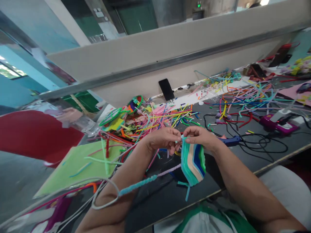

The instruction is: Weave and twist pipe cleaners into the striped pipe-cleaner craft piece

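Observation:
Above the dark table I hold up a striped piece made of pipe cleaners, with bands of teal, cream, blue and green. My right hand pinches its top edge between thumb and fingers. At the top left corner, the fingertips of my left hand close on a small pale end of it. A twisted lilac and light-blue pipe-cleaner cord runs from beside the striped piece toward my left forearm. Short teal ends hang under the piece's lower tip.
A heap of loose colourful pipe cleaners lies beyond my hands, with more strands at the right. Black cables and a purple power strip are on the right. A phone leans on the partition. A green sheet lies left.

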A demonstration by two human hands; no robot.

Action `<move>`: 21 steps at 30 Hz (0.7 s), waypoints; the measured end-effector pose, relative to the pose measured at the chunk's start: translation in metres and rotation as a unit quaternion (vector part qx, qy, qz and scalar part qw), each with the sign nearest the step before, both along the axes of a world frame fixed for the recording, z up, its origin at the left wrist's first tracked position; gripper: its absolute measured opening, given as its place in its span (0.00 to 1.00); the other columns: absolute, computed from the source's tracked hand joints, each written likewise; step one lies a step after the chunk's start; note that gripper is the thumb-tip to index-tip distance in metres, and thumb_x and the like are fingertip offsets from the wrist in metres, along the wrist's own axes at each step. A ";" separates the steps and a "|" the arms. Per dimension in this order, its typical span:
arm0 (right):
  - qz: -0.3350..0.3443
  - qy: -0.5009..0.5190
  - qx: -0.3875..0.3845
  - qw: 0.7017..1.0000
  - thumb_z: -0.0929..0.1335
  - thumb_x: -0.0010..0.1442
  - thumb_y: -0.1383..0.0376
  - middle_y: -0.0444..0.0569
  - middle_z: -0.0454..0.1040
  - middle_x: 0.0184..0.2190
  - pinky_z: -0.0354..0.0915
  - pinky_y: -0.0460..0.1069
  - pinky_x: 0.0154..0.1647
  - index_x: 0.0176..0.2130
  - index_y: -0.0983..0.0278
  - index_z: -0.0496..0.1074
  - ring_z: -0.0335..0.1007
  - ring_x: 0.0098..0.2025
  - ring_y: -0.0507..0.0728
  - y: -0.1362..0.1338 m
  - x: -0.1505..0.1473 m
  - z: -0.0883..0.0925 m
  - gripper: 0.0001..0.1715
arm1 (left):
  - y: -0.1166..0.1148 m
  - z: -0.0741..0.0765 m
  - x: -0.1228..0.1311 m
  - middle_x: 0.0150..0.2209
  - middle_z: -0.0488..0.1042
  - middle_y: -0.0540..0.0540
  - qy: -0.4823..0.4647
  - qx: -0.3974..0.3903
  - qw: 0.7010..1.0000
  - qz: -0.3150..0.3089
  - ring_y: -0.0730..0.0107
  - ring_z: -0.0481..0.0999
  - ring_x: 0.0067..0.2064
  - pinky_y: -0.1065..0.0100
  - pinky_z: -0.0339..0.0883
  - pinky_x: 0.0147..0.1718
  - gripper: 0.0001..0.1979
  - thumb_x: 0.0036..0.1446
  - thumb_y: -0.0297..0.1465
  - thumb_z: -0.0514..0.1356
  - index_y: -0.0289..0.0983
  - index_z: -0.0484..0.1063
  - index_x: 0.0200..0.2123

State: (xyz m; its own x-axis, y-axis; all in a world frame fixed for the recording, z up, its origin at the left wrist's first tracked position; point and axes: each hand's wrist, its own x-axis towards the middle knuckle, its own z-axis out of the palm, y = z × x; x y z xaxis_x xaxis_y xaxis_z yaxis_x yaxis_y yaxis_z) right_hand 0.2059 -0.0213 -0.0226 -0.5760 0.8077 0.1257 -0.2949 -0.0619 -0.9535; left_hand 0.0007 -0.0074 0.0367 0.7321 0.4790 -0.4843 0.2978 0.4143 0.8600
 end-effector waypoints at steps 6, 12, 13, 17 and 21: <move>0.004 -0.020 -0.024 1.000 0.75 0.46 0.62 0.43 0.76 0.27 0.64 0.44 0.32 0.33 0.65 0.74 0.70 0.28 0.50 -0.003 -0.010 -0.005 0.14 | -0.021 -0.025 -0.017 0.30 0.77 0.42 -0.058 0.015 0.994 0.088 0.70 0.76 0.23 0.73 0.67 0.22 0.15 0.54 0.40 0.62 0.33 0.68 0.35; -0.034 -0.035 -0.044 0.998 0.75 0.46 0.62 0.42 0.73 0.24 0.61 0.44 0.28 0.32 0.65 0.74 0.67 0.26 0.49 -0.004 -0.012 -0.003 0.13 | -0.029 -0.022 -0.029 0.36 0.77 0.41 -0.077 0.091 0.989 0.085 0.69 0.78 0.29 0.72 0.66 0.27 0.18 0.51 0.34 0.65 0.35 0.67 0.44; -0.034 -0.038 -0.044 0.998 0.75 0.46 0.61 0.42 0.73 0.24 0.61 0.44 0.28 0.32 0.65 0.74 0.67 0.25 0.49 -0.004 -0.012 -0.003 0.13 | -0.030 -0.020 -0.028 0.35 0.77 0.42 -0.070 0.105 0.988 0.090 0.69 0.77 0.28 0.71 0.66 0.27 0.17 0.51 0.34 0.65 0.35 0.67 0.43; -0.018 -0.037 -0.053 0.998 0.75 0.47 0.61 0.43 0.75 0.26 0.62 0.45 0.30 0.33 0.64 0.74 0.68 0.27 0.50 -0.006 -0.014 -0.003 0.14 | -0.033 -0.016 -0.020 0.28 0.76 0.47 -0.027 0.151 0.978 0.143 0.71 0.76 0.24 0.71 0.67 0.26 0.15 0.50 0.34 0.66 0.34 0.68 0.38; -0.011 -0.030 -0.066 0.997 0.76 0.45 0.61 0.43 0.76 0.27 0.62 0.45 0.31 0.34 0.64 0.74 0.70 0.28 0.50 -0.008 -0.017 -0.003 0.15 | -0.036 -0.017 -0.016 0.25 0.75 0.47 0.003 0.172 0.974 0.149 0.71 0.75 0.22 0.72 0.66 0.23 0.14 0.49 0.36 0.65 0.34 0.67 0.34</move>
State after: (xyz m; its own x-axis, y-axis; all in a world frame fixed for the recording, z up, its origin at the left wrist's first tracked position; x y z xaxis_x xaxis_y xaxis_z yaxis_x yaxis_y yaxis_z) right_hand 0.1888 -0.0290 -0.0261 -0.5620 0.8270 -0.0167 -0.2397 -0.1822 -0.9536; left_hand -0.0149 -0.0434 0.0199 0.5328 0.8050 -0.2608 0.2140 0.1700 0.9619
